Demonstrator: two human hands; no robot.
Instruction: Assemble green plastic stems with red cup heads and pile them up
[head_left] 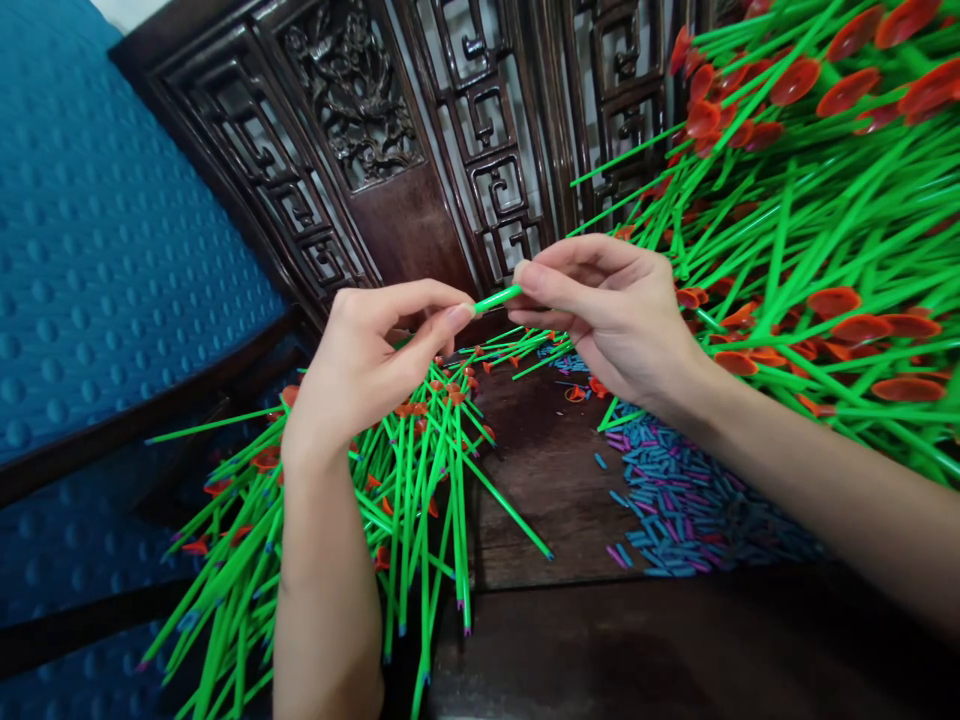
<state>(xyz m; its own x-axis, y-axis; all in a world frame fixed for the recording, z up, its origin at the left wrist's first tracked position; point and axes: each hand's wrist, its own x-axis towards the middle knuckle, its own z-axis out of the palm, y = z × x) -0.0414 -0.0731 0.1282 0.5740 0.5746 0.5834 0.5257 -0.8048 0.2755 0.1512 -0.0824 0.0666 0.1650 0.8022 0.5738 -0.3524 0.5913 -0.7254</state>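
Note:
Between my two hands runs a short visible stretch of a green plastic stick (pixel 497 299). My left hand (pixel 382 345) pinches it between thumb and forefinger. From the other side, my right hand (pixel 600 305) grips its right part with thumb and fingertips, and that end is hidden by the fingers. Under my left hand lies a pile of green sticks with orange cups (pixel 405 470), several of them showing blue or purple tips. Below my right wrist spreads a heap of small blue and purple tubes (pixel 682 510).
A large stack of green sticks with orange cups (pixel 840 250) rises at the right. Everything lies on a dark wooden surface (pixel 532 480). Behind stands a carved wooden panel (pixel 412 220). Blue bumpy fabric (pixel 112 220) covers the left side.

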